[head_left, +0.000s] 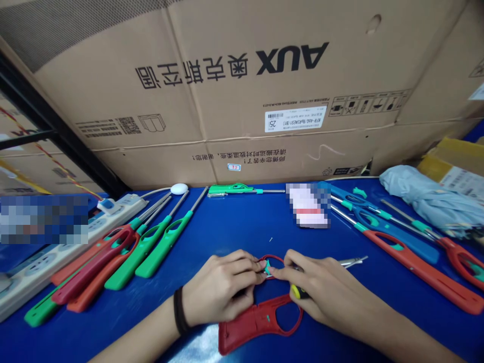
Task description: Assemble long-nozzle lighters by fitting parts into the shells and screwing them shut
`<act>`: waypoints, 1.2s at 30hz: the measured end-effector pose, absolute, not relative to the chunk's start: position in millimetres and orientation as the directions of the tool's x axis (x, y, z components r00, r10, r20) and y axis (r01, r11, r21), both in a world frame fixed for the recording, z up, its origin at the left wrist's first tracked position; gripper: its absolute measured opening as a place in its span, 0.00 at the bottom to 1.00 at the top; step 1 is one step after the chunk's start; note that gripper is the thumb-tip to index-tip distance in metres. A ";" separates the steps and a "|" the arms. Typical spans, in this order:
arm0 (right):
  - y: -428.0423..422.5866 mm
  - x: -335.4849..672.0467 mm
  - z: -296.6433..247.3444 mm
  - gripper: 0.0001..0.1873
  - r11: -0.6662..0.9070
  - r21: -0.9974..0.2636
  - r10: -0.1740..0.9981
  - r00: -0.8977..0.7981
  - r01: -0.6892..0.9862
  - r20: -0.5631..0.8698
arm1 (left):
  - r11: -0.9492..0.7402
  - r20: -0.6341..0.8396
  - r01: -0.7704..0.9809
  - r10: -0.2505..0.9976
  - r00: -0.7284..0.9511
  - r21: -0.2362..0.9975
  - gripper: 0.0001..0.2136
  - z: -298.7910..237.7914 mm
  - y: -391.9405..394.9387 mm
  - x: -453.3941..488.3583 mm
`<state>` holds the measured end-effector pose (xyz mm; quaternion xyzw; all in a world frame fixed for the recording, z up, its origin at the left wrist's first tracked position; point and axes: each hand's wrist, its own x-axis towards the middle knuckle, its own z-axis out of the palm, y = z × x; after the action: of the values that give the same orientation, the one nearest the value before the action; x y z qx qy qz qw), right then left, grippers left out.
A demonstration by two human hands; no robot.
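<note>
My left hand (223, 290) is closed around the upper part of a red lighter handle shell (260, 320) lying on the blue table (242, 222). Its fingers pinch a small teal part (267, 268) at the shell's red loop. My right hand (317, 290) meets it there, pinching the same spot. Under the right palm a tool with a yellow and black handle (297, 291) shows, and a metal tip (353, 261) sticks out to the right.
Red and green long-nozzle lighters (124, 257) lie fanned at the left beside a white power strip (56, 252). Blue and red lighters (397, 242) lie at the right, near a folded grey umbrella (431, 201). A large cardboard box (242, 91) walls the back.
</note>
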<state>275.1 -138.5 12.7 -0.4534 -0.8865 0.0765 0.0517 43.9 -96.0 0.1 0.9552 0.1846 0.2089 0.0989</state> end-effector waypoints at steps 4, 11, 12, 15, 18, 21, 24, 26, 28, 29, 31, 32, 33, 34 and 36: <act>-134.0 271.4 18.3 0.20 0.589 -0.158 0.803 -0.596 0.792 0.007 | -0.887 0.367 0.295 0.423 0.828 0.354 0.11 3.8 -91.2 41.5; -131.7 274.4 11.0 0.22 0.644 -0.137 0.765 -0.638 0.753 0.089 | -0.908 0.559 0.346 0.419 0.716 0.237 0.06 19.0 -102.6 39.5; -131.9 276.0 9.4 0.23 0.659 -0.122 0.752 -0.650 0.742 0.110 | -0.919 0.530 0.340 0.393 0.752 0.198 0.11 19.5 -109.0 40.4; -131.8 281.9 7.1 0.26 0.681 -0.106 0.729 -0.657 0.725 0.192 | -0.915 0.401 0.395 0.392 0.828 0.079 0.19 15.4 -129.6 41.5; -131.6 287.6 8.5 0.21 0.685 -0.144 0.719 -0.630 0.715 0.293 | -0.900 0.389 0.436 0.403 0.828 0.005 0.10 7.5 -144.7 37.3; -133.8 290.2 11.5 0.17 0.707 -0.184 0.692 -0.613 0.683 0.381 | -0.903 0.397 0.430 0.391 0.830 -0.011 0.09 4.7 -151.4 29.1; -137.9 289.2 15.0 0.15 0.730 -0.224 0.664 -0.593 0.646 0.455 | -0.871 0.346 0.457 0.491 0.799 0.180 0.09 10.5 -150.5 22.1; -139.3 288.1 17.5 0.13 0.741 -0.244 0.643 -0.557 0.626 0.525 | -0.802 0.284 0.476 0.580 0.763 0.359 0.12 17.6 -144.8 20.2; -138.0 288.4 19.0 0.12 0.740 -0.252 0.630 -0.511 0.624 0.585 | -0.704 0.232 0.491 0.664 0.711 0.514 0.15 25.8 -134.3 21.2; -136.2 289.4 19.1 0.13 0.734 -0.252 0.629 -0.493 0.631 0.601 | -0.638 0.207 0.502 0.715 0.668 0.585 0.14 29.9 -127.7 22.7; -131.0 293.0 17.6 0.16 0.722 -0.244 0.636 -0.482 0.648 0.603 | -0.486 0.142 0.493 0.802 0.580 0.722 0.13 37.0 -113.5 27.5; -128.2 295.2 16.1 0.17 0.719 -0.241 0.641 -0.487 0.653 0.594 | -0.413 0.092 0.476 0.822 0.562 0.777 0.13 39.7 -106.9 30.4; -125.5 297.6 14.3 0.18 0.721 -0.239 0.643 -0.498 0.651 0.582 | -0.349 0.045 0.453 0.830 0.557 0.821 0.13 41.5 -101.4 33.3; -123.2 299.7 12.5 0.18 0.724 -0.240 0.644 -0.509 0.647 0.571 | -0.297 0.008 0.430 0.830 0.557 0.852 0.14 42.6 -97.1 36.0; -120.5 302.5 9.4 0.17 0.727 -0.249 0.650 -0.526 0.640 0.548 | -0.235 -0.031 0.381 0.816 0.577 0.894 0.14 42.0 -92.8 39.8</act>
<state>302.5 -120.5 9.4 -0.3693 -0.8734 0.0085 0.3174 39.8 -92.8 42.0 0.7515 0.3983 0.2301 0.4730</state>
